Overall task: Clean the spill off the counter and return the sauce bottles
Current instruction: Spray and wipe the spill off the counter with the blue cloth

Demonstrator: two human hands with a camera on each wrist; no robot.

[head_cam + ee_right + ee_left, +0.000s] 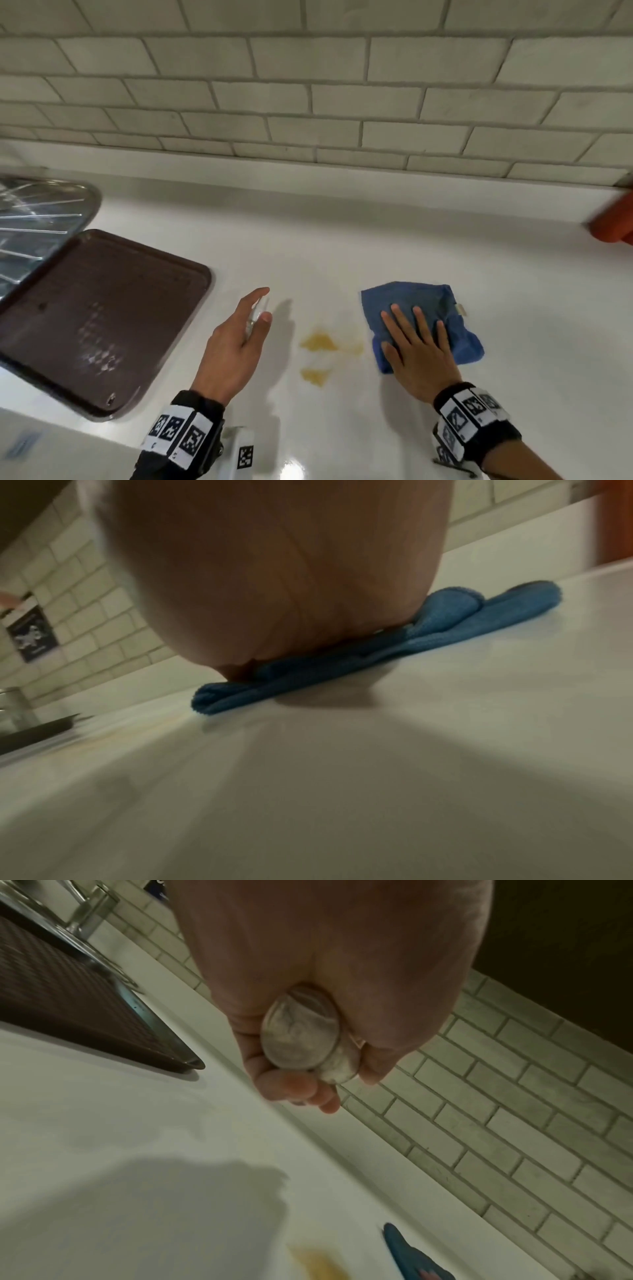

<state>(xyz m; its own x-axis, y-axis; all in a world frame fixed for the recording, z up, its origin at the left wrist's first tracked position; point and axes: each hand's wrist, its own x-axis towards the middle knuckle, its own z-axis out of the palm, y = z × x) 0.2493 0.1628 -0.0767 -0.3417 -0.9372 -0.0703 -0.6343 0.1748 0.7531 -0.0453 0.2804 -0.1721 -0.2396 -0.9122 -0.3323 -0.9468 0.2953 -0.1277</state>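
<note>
Head view takes in a white glossy counter (342, 240) filling the lower two thirds of the frame, with a wall of pale grey rectangular tiles (308, 85) across the top. At the left edge lies a dark brown rectangular plastic tray with a textured floor (102, 318), tilted in the frame, its upper left corner over a shiny steel sink drainer (37, 219). At the right edge, just below the tiles, a blurred orange-red object (613, 222) is cut off by the frame; what it is cannot be told.

Right of centre, a folded blue microfibre cloth (428, 308) lies flat on the counter. The right hand (418, 356) presses down on the cloth's lower left part with fingers straight and spread, grasping nothing; the right wrist view shows the palm (274, 574) bearing on the cloth (445, 623).

In the lower centre, between the hands, sits the yellow-orange sauce spill (322, 342), in two patches with a thin smear reaching toward the cloth's edge.

Left of the spill, the left hand (236, 342) is raised off the counter, fingers curled round a small clear cylindrical bottle (255, 315). The left wrist view shows the bottle's round base (301, 1028) enclosed by palm and fingers (294, 1088), with the spill (322, 1264) at the bottom edge.
</note>
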